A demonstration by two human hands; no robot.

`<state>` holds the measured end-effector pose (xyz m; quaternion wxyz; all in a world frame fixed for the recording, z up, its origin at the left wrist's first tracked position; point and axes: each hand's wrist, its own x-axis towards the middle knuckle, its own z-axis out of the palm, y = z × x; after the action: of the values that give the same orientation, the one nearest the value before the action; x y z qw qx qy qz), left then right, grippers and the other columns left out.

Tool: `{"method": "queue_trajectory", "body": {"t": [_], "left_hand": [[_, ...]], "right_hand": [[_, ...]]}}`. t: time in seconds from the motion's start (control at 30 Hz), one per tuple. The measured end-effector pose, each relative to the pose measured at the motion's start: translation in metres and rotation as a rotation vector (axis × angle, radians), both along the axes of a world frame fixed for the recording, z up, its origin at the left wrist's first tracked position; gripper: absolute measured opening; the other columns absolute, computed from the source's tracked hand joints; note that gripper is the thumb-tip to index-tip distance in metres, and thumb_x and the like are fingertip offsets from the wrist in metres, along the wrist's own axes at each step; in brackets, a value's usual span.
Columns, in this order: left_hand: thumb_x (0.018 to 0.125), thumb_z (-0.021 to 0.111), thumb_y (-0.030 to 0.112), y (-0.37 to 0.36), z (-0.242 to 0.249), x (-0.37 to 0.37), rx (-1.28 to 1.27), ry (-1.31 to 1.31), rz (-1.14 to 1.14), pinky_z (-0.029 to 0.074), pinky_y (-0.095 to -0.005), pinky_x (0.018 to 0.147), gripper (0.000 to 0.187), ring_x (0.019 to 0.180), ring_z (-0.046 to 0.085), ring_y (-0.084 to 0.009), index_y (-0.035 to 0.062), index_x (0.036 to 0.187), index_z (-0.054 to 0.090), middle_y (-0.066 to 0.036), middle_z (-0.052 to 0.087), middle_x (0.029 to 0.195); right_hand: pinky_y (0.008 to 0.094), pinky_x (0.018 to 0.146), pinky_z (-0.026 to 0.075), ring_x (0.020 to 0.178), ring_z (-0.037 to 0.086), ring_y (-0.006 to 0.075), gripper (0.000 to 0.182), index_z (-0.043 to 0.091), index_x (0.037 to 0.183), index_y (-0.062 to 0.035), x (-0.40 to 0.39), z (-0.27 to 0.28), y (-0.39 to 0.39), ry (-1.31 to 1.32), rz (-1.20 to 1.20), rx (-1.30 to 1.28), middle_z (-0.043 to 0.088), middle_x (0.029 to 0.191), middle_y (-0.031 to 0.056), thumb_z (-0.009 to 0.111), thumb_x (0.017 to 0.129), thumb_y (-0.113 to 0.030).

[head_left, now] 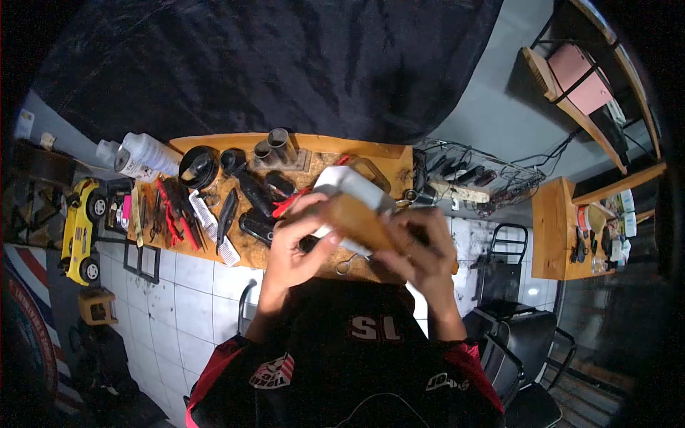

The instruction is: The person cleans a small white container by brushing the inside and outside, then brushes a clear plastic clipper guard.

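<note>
Between my hands, close above the bench, is a blurred amber-brown, flat oblong thing (359,222); its kind does not show. My left hand (294,246) is closed on its left end, thumb along the lower edge. Smeared by motion, my right hand (424,250) curls its fingers and thumb at the right end; what they pinch I cannot make out. Just beyond the amber thing shows a white and grey object (346,180), partly covered by it. A bit of red (287,205) shows by my left fingertips. Scissors (344,267) lie below the hands.
On the wooden bench (182,239) lie combs (205,214), red-handled tools (178,214), a black hair clipper (253,192) and black bowls (200,165). Metal cups (282,145) stand at the back, white bottles (146,153) at left. A wire rack (485,167) and black chair (517,335) are at right.
</note>
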<state>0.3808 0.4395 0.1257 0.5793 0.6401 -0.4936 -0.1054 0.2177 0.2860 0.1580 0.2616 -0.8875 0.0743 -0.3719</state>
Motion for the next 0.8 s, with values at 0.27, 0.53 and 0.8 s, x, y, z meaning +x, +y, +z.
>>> {"method": "queue_trajectory", "body": {"t": [0.27, 0.53, 0.8], "left_hand": [[0.086, 0.064, 0.007, 0.012, 0.004, -0.009, 0.240, 0.393, -0.035, 0.041, -0.0252, 0.076, 0.018, 0.088, 0.053, -0.0109, -0.0039, 0.100, 0.062, -0.008, 0.062, 0.093], [0.080, 0.068, 0.012, 0.013, 0.009, 0.007, 0.264, -0.063, -0.276, 0.028, -0.0422, 0.106, 0.017, 0.117, 0.054, -0.0306, -0.0025, 0.088, 0.066, -0.018, 0.063, 0.109], [0.077, 0.067, 0.004, 0.012, 0.003, 0.016, 0.058, -0.009, -0.434, 0.042, -0.0450, 0.095, 0.012, 0.119, 0.052, -0.0368, -0.0075, 0.081, 0.066, -0.016, 0.066, 0.084]], "right_hand": [[0.0292, 0.074, 0.047, 0.085, 0.058, 0.0226, 0.041, 0.070, 0.107, -0.0018, -0.005, -0.012, -0.024, -0.119, -0.049, 0.301, 0.061, 0.094, 0.0109, 0.079, 0.070, -0.017], [0.0329, 0.076, 0.047, 0.087, 0.060, 0.0257, 0.038, 0.070, 0.108, -0.0024, 0.001, -0.025, -0.032, 0.079, -0.160, 0.312, 0.063, 0.094, 0.0131, 0.077, 0.073, -0.015], [0.0267, 0.081, 0.045, 0.090, 0.060, 0.0175, 0.028, 0.067, 0.106, 0.0067, -0.016, -0.031, -0.045, -0.182, 0.134, 0.797, 0.065, 0.101, 0.0134, 0.068, 0.083, -0.010]]}}
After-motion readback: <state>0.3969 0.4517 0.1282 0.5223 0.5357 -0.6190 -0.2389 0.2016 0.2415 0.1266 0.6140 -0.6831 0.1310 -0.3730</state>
